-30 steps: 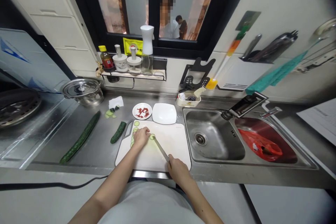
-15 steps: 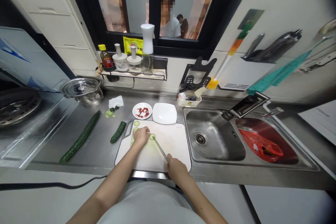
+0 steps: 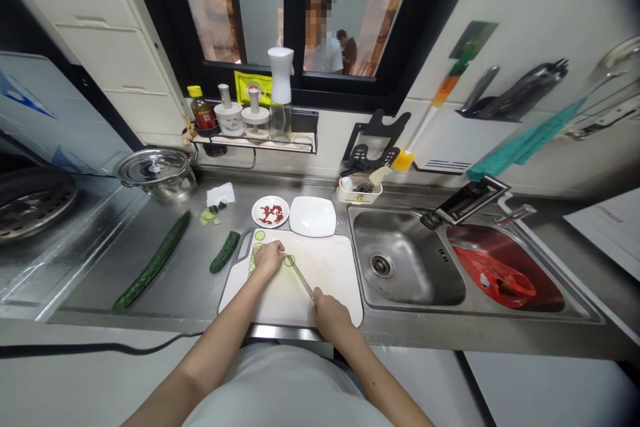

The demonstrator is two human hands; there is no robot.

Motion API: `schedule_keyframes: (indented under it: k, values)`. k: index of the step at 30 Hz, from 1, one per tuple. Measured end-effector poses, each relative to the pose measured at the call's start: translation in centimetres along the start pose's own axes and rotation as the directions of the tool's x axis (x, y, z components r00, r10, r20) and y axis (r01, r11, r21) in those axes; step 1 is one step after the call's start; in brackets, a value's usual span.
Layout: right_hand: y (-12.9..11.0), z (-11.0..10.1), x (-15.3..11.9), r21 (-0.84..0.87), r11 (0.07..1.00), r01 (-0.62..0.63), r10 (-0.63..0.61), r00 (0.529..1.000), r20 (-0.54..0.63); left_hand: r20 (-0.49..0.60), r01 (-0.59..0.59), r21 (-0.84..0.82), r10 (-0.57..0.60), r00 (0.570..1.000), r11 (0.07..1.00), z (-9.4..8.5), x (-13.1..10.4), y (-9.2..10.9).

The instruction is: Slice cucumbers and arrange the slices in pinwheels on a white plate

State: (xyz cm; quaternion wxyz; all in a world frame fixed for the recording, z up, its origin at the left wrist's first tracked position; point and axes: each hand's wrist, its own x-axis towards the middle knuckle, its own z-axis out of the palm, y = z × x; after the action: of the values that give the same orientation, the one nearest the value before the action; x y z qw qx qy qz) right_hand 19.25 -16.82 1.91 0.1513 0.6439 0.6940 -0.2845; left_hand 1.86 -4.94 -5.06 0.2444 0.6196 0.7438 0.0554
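On the white cutting board (image 3: 330, 280), my right hand (image 3: 331, 312) is closed around the handle of a knife (image 3: 303, 280), whose blade points up and left. A round cucumber slice (image 3: 289, 260) is at the blade's tip. My left hand (image 3: 269, 259) rests on the board's left part, fingers bent together near the slice; what they touch is too small to make out. Several thin green slices (image 3: 259, 235) lie beside and under that hand. Left of the board is a cut cucumber piece (image 3: 225, 252), and further left a long whole cucumber (image 3: 153, 263).
Behind the board stand a plate of red pieces (image 3: 271, 212) and a white plate (image 3: 313, 216). Peelings (image 3: 209, 216) and a lidded pot (image 3: 160, 173) are at the back left. A double sink (image 3: 415, 267) with a red bag (image 3: 495, 278) is on the right.
My right hand with the knife has moved slightly left and up. My left hand has stayed almost in place.
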Motion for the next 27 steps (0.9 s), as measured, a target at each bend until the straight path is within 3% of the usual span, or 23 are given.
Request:
schedule_keyframes:
  k: [27]
  values:
    - [0.0, -0.01, -0.2, -0.005, 1.0, 0.007, -0.007, 1.0, -0.011, 0.014, -0.005, -0.027, 0.005, 1.0, 1.0, -0.32, -0.17, 0.08]
